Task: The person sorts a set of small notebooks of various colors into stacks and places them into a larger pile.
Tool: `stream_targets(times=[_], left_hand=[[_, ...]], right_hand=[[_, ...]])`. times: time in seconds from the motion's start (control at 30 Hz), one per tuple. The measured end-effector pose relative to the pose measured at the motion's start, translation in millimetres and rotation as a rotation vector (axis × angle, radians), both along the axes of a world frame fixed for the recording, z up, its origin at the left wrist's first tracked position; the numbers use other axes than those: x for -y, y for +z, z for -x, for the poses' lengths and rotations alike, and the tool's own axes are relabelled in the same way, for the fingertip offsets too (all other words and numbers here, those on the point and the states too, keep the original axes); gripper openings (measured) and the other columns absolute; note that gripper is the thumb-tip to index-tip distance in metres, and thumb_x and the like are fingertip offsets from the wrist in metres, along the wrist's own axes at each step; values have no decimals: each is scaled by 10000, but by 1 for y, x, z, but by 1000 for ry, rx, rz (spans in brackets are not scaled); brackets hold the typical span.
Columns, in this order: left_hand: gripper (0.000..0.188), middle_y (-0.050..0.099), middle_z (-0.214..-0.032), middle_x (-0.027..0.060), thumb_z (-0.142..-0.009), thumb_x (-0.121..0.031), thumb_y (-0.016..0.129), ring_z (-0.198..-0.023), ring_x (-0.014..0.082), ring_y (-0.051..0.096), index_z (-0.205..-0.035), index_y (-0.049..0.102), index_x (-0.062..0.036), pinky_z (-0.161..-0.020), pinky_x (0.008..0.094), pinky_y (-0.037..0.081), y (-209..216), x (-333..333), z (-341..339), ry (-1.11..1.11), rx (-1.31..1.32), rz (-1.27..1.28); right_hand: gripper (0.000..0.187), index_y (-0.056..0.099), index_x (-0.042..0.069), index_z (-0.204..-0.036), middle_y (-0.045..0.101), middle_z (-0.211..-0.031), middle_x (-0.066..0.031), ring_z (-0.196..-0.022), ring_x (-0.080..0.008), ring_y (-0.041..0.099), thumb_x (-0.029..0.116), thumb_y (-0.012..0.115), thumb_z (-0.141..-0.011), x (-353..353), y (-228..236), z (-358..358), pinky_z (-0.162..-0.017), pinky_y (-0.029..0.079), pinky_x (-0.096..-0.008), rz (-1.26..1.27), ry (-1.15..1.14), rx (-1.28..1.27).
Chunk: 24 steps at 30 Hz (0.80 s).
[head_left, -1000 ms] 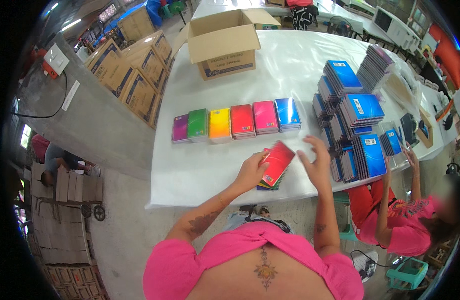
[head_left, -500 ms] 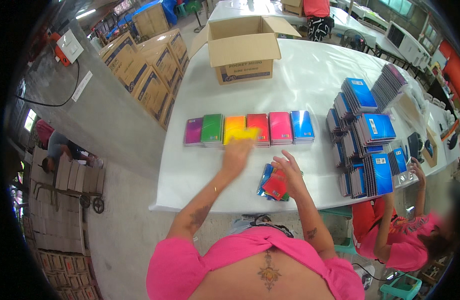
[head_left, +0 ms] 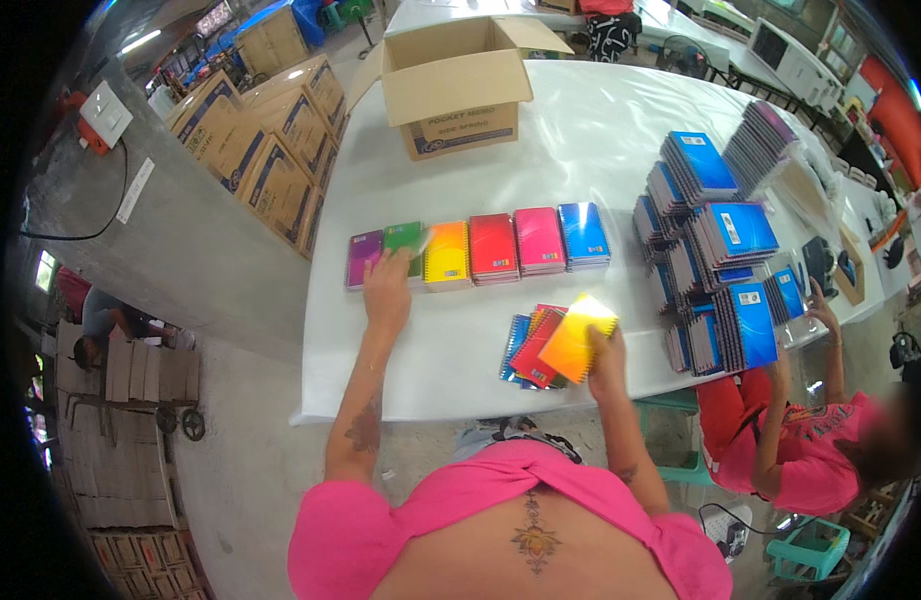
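A row of small spiral notebook stacks runs across the white table: a purple stack (head_left: 363, 246), a green stack (head_left: 403, 236), a yellow stack (head_left: 446, 252), a red stack (head_left: 493, 245), a pink stack (head_left: 538, 240) and a blue stack (head_left: 584, 235). My left hand (head_left: 387, 288) rests its outstretched fingers on the front of the green stack, next to the purple one. In my right hand (head_left: 608, 362) is a yellow notebook (head_left: 577, 335), gripped by its right side. It lies tilted over a fanned pile with a red notebook (head_left: 536, 348) and blue edges beneath.
An open cardboard box (head_left: 458, 125) stands at the back of the table (head_left: 430, 365). Tall piles of blue notebooks (head_left: 732, 235) rise on the right. Beside them sits a co-worker in pink (head_left: 815, 455), hands near the piles. Cartons (head_left: 270, 165) are stacked beyond the grey pillar at left.
The yellow notebook has passed from my left hand to my right hand, above the fanned pile. My left hand has moved left to the green stack. The view has shifted slightly.
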<state>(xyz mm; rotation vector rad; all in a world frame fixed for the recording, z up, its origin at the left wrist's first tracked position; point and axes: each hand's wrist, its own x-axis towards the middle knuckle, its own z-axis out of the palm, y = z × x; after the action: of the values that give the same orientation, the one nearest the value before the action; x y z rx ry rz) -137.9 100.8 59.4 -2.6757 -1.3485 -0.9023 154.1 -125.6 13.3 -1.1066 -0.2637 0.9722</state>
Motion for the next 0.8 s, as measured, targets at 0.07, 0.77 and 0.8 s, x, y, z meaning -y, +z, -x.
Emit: stream_targets(times=[0.07,0.77,0.8], left_hand=[[369,664,-1229,154,-915,28,502,-1189,318,613,-1241,650,-63,-1012,413,481,29,33,-44,-131,362,-9],[652,450,-1455,265,-899,-216,647,-1370,351,413,-1438,403,57,-1153,387,302,-87,129,-108,-140,630,1094],[681,437,-1484,241,-913,-233,657,-1399,306,393,-1468,377,45,-1159,383,295,-101,106,-91,-86,576,1142]], right_hand=[[547,461,-9,-1349,497,-1200,-193,-1108,-316,528,156,690,-881,5,-62,0,-1002,422,-392,379,-50,782],[679,140,-15,-1561,265,-1588,-205,-1399,-276,367,57,494,-985,-19,-45,40,-1138,301,-343,83,193,108],[680,141,-18,-1559,273,-1583,-211,-1397,-277,371,73,500,-989,-18,-43,39,-1139,300,-343,90,207,140]])
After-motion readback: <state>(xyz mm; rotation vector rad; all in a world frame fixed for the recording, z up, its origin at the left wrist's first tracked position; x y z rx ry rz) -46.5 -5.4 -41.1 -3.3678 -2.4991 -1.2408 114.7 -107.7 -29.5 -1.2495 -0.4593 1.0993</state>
